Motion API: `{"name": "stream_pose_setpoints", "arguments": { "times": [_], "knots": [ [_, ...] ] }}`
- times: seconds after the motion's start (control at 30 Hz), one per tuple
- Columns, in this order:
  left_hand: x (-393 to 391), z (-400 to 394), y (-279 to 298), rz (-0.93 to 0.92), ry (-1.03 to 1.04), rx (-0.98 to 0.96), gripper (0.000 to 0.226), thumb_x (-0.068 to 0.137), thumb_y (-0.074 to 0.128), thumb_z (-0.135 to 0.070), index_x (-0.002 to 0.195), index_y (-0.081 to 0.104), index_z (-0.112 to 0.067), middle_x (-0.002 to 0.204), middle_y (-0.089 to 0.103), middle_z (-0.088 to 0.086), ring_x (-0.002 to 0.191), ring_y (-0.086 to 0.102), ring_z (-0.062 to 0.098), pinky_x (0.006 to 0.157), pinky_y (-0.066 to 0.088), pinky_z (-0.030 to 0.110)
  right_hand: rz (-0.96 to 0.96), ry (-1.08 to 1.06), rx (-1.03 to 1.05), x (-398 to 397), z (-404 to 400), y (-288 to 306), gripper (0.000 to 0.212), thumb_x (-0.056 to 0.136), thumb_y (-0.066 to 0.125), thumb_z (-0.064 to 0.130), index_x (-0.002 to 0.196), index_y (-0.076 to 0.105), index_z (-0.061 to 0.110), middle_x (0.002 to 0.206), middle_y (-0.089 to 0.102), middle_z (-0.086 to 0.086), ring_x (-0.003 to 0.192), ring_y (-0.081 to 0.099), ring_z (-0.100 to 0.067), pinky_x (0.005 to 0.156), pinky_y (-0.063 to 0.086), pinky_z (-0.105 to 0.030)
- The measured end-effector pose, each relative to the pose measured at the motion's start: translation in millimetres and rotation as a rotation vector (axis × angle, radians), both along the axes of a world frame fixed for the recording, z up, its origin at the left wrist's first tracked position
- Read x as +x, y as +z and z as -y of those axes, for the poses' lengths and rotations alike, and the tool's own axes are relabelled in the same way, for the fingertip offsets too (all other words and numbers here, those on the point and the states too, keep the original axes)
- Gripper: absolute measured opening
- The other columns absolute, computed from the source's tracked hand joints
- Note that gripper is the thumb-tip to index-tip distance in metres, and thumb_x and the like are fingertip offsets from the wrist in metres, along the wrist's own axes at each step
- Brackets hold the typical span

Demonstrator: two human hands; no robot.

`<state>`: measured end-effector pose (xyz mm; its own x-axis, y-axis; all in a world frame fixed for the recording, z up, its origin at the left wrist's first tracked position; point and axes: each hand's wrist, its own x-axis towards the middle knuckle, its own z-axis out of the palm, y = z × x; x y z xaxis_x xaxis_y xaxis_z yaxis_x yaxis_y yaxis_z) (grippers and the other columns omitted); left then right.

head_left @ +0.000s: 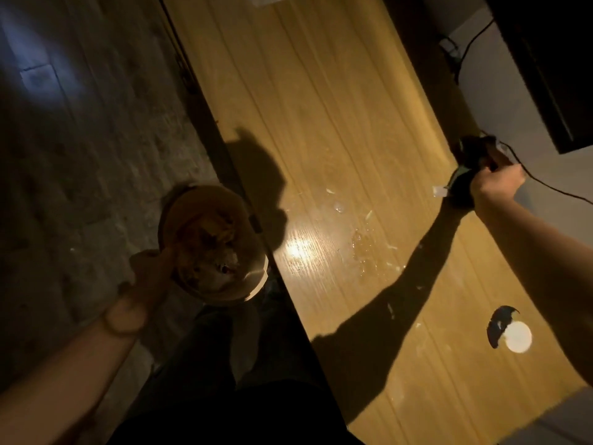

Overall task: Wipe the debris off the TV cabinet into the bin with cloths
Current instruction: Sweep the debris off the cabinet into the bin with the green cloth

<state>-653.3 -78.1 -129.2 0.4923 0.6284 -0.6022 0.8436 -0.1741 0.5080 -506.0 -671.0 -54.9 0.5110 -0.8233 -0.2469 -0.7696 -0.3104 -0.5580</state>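
Two hands at work: the right hand (pixel 495 179) has its grip closed round a dark cloth (pixel 465 184) at the far edge of the wooden cabinet surface (pixel 321 107), close to the wall. Pale scraps of debris (pixel 369 245) lie scattered mid-surface, apart from the cloth. Down below the near edge, the left hand (pixel 150 274) pinches the rim of the round bin (pixel 253 281), held beside the cabinet.
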Motion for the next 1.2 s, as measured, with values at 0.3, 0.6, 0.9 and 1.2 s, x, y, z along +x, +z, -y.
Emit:
{"name": "stream_pose_setpoints", "arguments": {
  "times": [0.3, 0.6, 0.9, 1.2],
  "knots": [
    [-1.1, 5.5, -2.1, 0.005, 0.004, -0.042, 0.030, 0.089, 0.067, -0.020, 0.064, 0.062, -0.004, 0.069, 0.058, 0.014, 0.070, 0.054, 0.023, 0.063, 0.041, 0.034, -0.001, 0.309, -0.078, -22.5, -38.3, -16.0, 0.054, 0.100, 0.048, 0.001, 0.146, 0.057, 0.029, 0.155, 0.051, 0.002, 0.147, 0.042, -0.018, 0.125, 0.024, -0.028],
    [2.2, -2.4, -1.1, -0.139, 0.003, 0.043, 0.058, 0.075, 0.070, -0.043, 0.108, 0.073, 0.004, 0.113, 0.069, 0.028, 0.106, 0.064, 0.044, 0.083, 0.047, 0.037, 0.107, 0.617, -0.087, -59.4, -180.0, -19.7, 0.056, 0.097, 0.048, -0.005, 0.146, 0.058, 0.022, 0.163, 0.040, -0.003, 0.152, 0.034, -0.021, 0.121, 0.003, -0.011],
    [-1.6, -8.3, 10.9, -0.054, 0.001, -0.036, 0.051, 0.072, 0.085, -0.034, 0.107, 0.073, 0.001, 0.102, 0.071, 0.019, 0.077, 0.064, 0.028, 0.068, 0.045, 0.031, 0.142, 0.835, -0.023, -109.5, -349.4, -11.8, 0.058, 0.092, 0.058, -0.006, 0.140, 0.063, 0.027, 0.154, 0.053, -0.001, 0.144, 0.047, -0.026, 0.124, 0.025, -0.043],
    [-19.6, -18.4, 21.1, -0.020, 0.058, -0.222, 0.031, 0.071, 0.086, -0.023, 0.062, 0.057, -0.014, 0.045, 0.059, -0.003, 0.038, 0.057, 0.007, 0.034, 0.039, 0.016, 0.045, 0.935, 0.263, -162.0, -466.4, -20.2, 0.052, 0.098, 0.050, -0.009, 0.138, 0.066, 0.021, 0.151, 0.056, -0.004, 0.145, 0.046, -0.022, 0.126, 0.027, -0.034]
  ]
}}
